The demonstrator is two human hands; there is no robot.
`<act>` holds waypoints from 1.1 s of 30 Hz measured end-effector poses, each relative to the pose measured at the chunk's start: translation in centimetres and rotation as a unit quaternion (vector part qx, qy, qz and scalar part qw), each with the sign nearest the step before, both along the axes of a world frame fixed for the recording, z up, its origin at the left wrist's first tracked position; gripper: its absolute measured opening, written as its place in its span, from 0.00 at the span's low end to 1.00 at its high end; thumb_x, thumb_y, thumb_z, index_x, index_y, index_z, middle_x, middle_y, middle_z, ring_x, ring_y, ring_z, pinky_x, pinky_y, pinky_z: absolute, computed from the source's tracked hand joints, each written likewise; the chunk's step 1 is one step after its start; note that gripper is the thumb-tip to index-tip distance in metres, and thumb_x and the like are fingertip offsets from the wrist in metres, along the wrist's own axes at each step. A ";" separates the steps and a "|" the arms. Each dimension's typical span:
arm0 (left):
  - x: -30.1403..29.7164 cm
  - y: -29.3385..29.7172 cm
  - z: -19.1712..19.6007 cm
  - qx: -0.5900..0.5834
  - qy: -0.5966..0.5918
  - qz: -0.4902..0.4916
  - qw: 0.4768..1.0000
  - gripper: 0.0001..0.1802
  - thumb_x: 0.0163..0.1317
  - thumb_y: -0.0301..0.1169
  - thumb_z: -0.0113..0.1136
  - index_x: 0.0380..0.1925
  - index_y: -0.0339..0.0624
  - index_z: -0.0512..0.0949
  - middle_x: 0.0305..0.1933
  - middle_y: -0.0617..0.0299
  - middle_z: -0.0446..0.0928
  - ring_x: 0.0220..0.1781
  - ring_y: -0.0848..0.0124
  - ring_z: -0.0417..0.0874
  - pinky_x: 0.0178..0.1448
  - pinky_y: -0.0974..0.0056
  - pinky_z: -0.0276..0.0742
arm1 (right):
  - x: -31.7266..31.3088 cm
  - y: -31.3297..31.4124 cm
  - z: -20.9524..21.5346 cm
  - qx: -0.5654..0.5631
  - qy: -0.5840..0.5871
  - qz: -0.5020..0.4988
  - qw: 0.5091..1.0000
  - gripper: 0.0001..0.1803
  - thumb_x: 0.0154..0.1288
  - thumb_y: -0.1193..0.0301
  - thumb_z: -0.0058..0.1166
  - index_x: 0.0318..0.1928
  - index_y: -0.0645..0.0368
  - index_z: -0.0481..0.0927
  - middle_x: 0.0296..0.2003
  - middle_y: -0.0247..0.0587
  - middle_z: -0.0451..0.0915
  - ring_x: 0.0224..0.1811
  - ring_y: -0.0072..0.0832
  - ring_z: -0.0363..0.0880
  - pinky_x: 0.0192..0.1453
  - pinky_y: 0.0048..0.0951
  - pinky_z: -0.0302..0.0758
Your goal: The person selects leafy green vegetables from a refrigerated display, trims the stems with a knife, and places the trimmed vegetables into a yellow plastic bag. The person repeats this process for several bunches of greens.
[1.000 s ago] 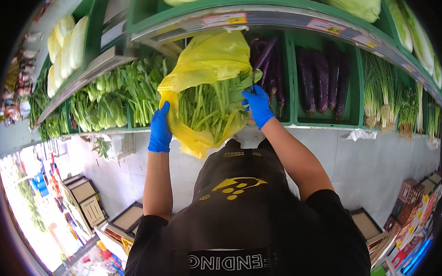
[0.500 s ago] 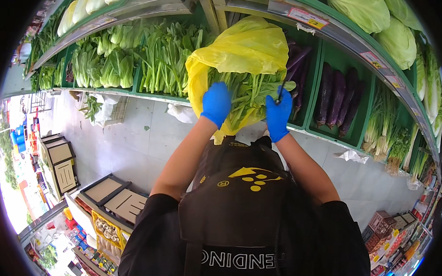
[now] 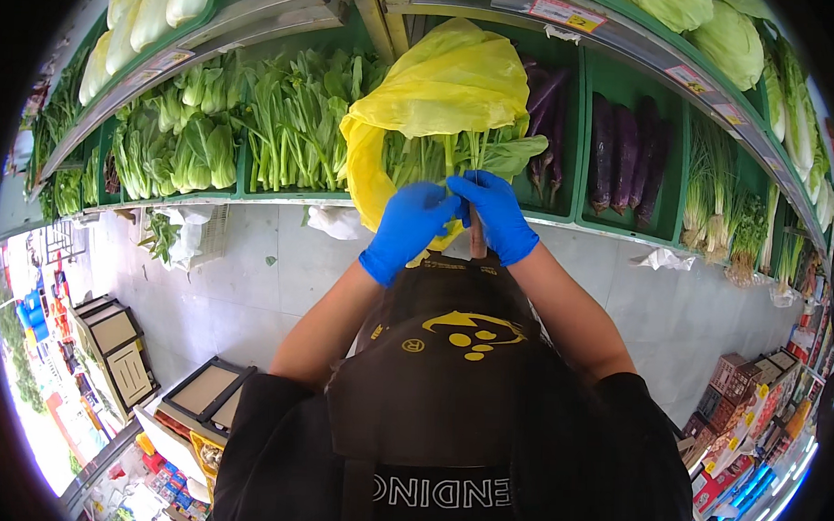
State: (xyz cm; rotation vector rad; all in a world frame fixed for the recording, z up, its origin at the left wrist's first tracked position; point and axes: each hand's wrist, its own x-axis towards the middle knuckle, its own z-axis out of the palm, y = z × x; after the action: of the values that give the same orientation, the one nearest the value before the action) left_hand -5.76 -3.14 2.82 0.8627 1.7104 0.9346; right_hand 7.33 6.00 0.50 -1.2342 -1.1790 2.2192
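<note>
Head view: left hand (image 3: 407, 228) & right hand (image 3: 497, 213), both in blue gloves, clenched on stems of leafy greens (image 3: 457, 156) w/ yellow bag (image 3: 441, 87) half peeled back at green shelf (image 3: 565, 224); bunch not yet set down, prob. midway.

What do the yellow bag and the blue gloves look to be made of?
Yellow bag: thin plastic film, glossy and crinkled, slightly translucent at its folds. Blue gloves on the left hand and right hand: likely nitrile or latex, smooth, matte and skin-tight. Both hands grip the leafy greens.
</note>
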 end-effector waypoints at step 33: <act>-1.1 0.5 -2.7 0.065 0.184 0.095 0.976 0.12 0.62 0.32 0.59 0.40 0.34 0.76 0.33 0.54 0.79 0.33 0.64 0.81 0.39 0.63 0.76 | -0.3 10.0 -2.7 0.402 -0.061 0.161 0.899 0.18 0.60 0.61 0.62 0.39 0.66 0.81 0.24 0.37 0.78 0.20 0.23 0.75 0.26 0.24 0.71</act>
State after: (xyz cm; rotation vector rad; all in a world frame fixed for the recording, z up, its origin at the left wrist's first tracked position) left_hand -6.85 -2.60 0.17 1.0201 2.0969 1.0735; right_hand 7.08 15.99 -2.20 -0.8583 -2.1717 1.5191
